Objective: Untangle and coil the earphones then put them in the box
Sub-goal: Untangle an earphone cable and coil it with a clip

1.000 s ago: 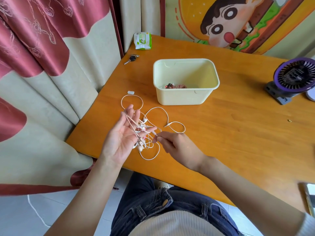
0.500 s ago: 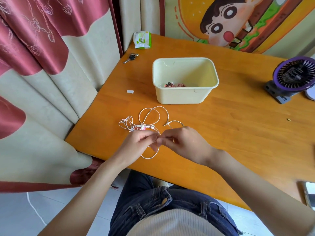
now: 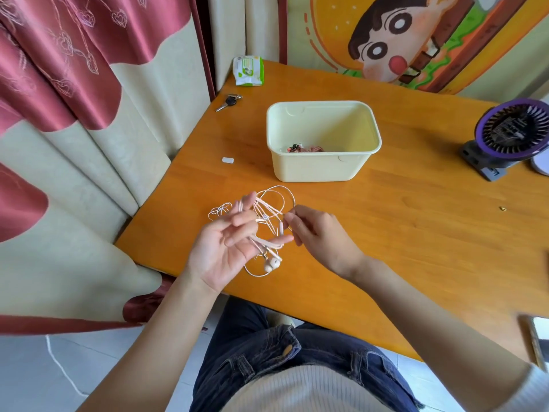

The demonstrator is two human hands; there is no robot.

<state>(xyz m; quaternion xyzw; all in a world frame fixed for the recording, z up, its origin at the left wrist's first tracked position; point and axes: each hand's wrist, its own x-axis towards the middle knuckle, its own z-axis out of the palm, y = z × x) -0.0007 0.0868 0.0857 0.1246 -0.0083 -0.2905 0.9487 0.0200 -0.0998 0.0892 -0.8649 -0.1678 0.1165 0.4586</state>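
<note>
Earphones point(image 3: 269, 244), tangled, strung between both hands above the table point(image 3: 416, 233). Small loose loops spilling just left of the left hand point(image 3: 221, 251). Left hand palm-up, fingers spread and half curled with cord wound over them, thumb lying along a bundle of strands. Two earbuds dangling just below that thumb. Right hand point(image 3: 319, 233) close beside, apart from the left, fingertips pinching one strand. Box point(image 3: 315, 171) beyond both hands, well apart from the tangle.
</note>
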